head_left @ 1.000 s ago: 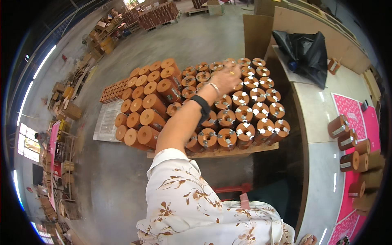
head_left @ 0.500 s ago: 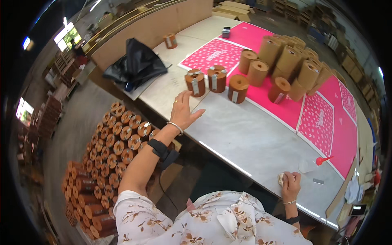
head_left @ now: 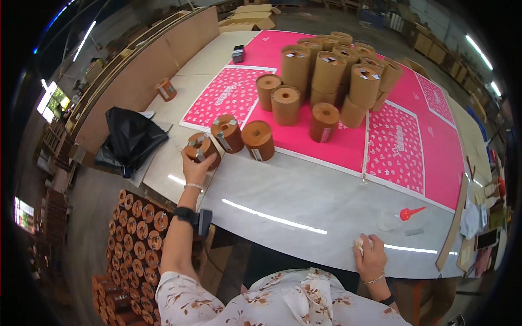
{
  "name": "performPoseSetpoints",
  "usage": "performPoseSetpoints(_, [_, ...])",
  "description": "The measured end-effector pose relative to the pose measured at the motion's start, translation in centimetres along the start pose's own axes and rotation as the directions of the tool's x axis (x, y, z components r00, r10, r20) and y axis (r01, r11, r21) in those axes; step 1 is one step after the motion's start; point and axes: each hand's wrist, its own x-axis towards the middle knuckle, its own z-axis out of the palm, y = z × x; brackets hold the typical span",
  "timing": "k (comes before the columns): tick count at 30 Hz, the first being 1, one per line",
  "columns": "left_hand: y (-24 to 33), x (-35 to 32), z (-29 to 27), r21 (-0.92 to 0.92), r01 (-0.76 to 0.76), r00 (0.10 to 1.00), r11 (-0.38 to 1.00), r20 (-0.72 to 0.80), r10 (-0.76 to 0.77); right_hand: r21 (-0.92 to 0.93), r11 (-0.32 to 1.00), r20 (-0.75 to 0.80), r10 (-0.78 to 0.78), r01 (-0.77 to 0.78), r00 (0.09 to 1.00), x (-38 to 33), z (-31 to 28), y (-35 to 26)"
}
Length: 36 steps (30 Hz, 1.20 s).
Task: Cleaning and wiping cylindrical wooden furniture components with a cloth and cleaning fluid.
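Note:
My left hand point(head_left: 194, 169) is closed around the near side of a brown cylinder point(head_left: 200, 144) with a hole in its top and silvery tape strips on it. It stands on the table's left part. Close beside it are a second taped brown cylinder point(head_left: 227, 133) and an untaped one point(head_left: 258, 140) with a pale label on its side. My right hand point(head_left: 372, 259) rests near the table's front edge, its fingers closed on a crumpled pale cloth point(head_left: 358, 245). To its right lie a clear squeeze bottle point(head_left: 388, 220) with a red nozzle point(head_left: 411, 213) and a small grey strip point(head_left: 414, 232).
Tan cylinders point(head_left: 329, 70) stand clustered, some stacked, on a pink printed sheet point(head_left: 337, 149). A black plastic bag point(head_left: 130, 138) lies at the table's left edge, near a lone brown cylinder point(head_left: 166, 89). Many brown cylinders point(head_left: 136, 228) are piled below on the left.
My left hand has gone from open beside the taped cylinder to gripping it. The view has turned, shifting the table's things leftward. My right hand still holds the cloth near the front edge.

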Motion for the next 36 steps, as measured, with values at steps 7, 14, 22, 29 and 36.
performPoseSetpoints(7, [4.8,-12.1,4.4,-0.196,-0.003,0.902,0.981,0.423,0.087,-0.056,0.993,0.126,-0.095,0.103,0.987,0.4,-1.0,0.8])
performPoseSetpoints(14, [7.3,-20.4,11.8,-0.322,-0.072,0.803,0.944,0.543,0.247,-0.016,0.993,0.042,-0.114,0.115,0.993,1.2,0.8,1.3])
performPoseSetpoints(22, [6.4,-22.7,13.3,-0.359,-0.037,0.753,0.933,0.603,0.262,0.442,0.839,-0.176,-0.265,0.317,0.948,7.8,-2.9,-7.5])
performPoseSetpoints(29, [7.2,-23.2,13.4,-0.331,-0.105,0.772,0.938,0.568,0.287,0.281,0.913,-0.084,-0.285,0.297,0.955,13.9,-0.1,-7.9])
performPoseSetpoints(36, [6.4,-23.0,13.7,-0.318,-0.076,0.763,0.945,0.591,0.261,0.276,0.838,-0.134,-0.451,0.47,0.883,13.4,-0.2,-9.7])
